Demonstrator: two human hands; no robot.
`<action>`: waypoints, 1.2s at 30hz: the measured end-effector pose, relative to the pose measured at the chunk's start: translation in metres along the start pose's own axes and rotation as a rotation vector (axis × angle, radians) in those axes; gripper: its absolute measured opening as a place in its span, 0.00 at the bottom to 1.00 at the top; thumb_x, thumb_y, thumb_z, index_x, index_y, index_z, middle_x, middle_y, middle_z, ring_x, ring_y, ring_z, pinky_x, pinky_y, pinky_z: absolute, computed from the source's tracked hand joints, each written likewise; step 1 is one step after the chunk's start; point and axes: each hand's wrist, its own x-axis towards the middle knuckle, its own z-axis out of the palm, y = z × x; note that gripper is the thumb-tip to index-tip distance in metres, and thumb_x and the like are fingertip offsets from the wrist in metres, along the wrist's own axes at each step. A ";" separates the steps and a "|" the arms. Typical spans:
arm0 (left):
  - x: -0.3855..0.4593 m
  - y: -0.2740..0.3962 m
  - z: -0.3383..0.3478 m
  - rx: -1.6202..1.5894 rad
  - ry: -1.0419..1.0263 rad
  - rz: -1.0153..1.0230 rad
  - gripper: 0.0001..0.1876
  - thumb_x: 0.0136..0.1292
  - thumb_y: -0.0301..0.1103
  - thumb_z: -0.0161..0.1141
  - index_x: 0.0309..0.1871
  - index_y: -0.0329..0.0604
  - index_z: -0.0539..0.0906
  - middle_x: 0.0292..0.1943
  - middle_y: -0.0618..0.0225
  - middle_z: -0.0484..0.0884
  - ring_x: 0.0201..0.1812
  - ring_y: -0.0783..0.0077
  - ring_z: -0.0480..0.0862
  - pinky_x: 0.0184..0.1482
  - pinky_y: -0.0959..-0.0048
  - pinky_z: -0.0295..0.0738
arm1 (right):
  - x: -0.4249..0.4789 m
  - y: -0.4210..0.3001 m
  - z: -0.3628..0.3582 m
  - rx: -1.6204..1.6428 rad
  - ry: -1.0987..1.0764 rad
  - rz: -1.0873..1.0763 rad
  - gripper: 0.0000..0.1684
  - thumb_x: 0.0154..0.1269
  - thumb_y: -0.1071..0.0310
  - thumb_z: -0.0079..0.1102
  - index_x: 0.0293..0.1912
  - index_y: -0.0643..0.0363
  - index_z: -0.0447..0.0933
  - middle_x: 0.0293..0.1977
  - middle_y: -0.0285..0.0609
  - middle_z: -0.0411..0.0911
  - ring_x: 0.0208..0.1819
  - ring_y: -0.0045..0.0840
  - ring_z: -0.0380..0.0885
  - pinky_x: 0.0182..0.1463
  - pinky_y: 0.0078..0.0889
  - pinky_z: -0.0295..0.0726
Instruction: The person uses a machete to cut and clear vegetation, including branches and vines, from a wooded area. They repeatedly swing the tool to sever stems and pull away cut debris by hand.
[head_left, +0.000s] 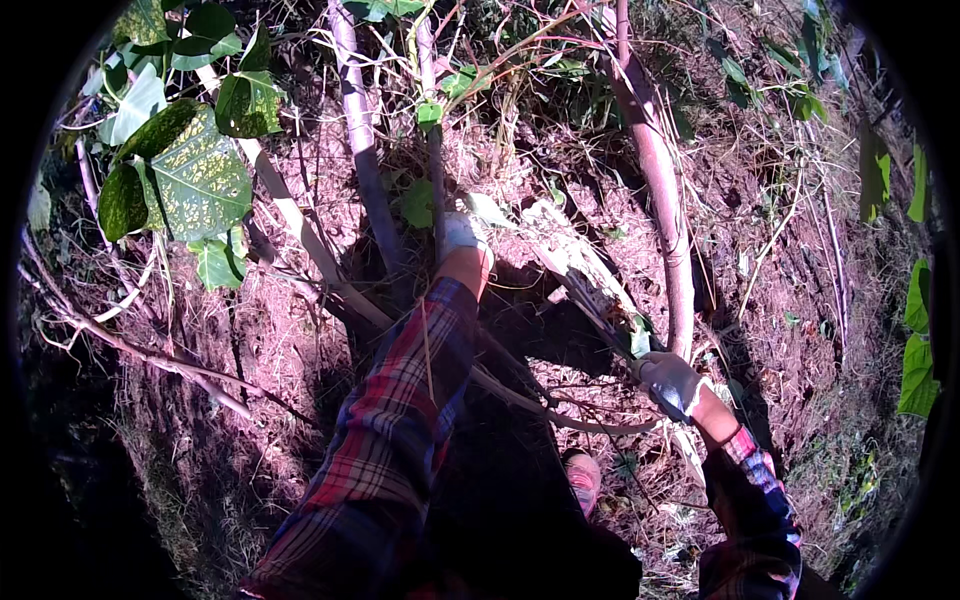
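Observation:
My left hand (465, 234), in a whitish glove, is beside a thin upright stem (436, 176) near the middle of the view. Its fingers are mostly hidden or washed out by glare, so its grip cannot be made out. Lower on the right, my right hand (669, 384) wears a grey and white glove and is closed around the near end of a long, pale, rough-surfaced piece (589, 274), perhaps split wood or bark. That piece slants up and left, its far end on sunlit soil. A reddish-brown trunk (664, 202) stands just behind my right hand.
Several slim trunks (364, 154) rise from the ground ahead. Large spotted leaves (199, 176) hang at the upper left. A fallen branch (161, 360) lies at the left, and a curved branch (570, 421) crosses before my shoe (583, 480). Dry grass and straw cover the soil.

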 end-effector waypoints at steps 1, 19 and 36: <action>0.007 -0.005 -0.004 -0.021 -0.013 0.085 0.12 0.56 0.36 0.55 0.40 0.49 0.85 0.38 0.63 0.84 0.40 0.66 0.83 0.32 0.60 0.76 | -0.017 -0.003 -0.009 -0.080 0.064 -0.028 0.13 0.65 0.63 0.51 0.45 0.61 0.75 0.26 0.42 0.75 0.28 0.29 0.74 0.34 0.24 0.72; -0.009 -0.005 -0.001 0.021 0.177 0.168 0.08 0.54 0.33 0.53 0.30 0.51 0.85 0.22 0.70 0.83 0.26 0.67 0.83 0.23 0.67 0.71 | 0.162 -0.147 0.081 -0.632 0.586 -0.220 0.14 0.61 0.62 0.47 0.39 0.54 0.80 0.41 0.49 0.80 0.44 0.41 0.79 0.47 0.42 0.76; -0.154 -0.070 -0.062 -0.293 0.706 0.551 0.06 0.48 0.32 0.55 0.18 0.48 0.76 0.18 0.68 0.76 0.25 0.65 0.77 0.32 0.66 0.68 | -0.133 0.048 -0.002 -0.353 0.490 -0.071 0.20 0.64 0.54 0.47 0.41 0.60 0.77 0.33 0.54 0.79 0.38 0.45 0.77 0.41 0.39 0.73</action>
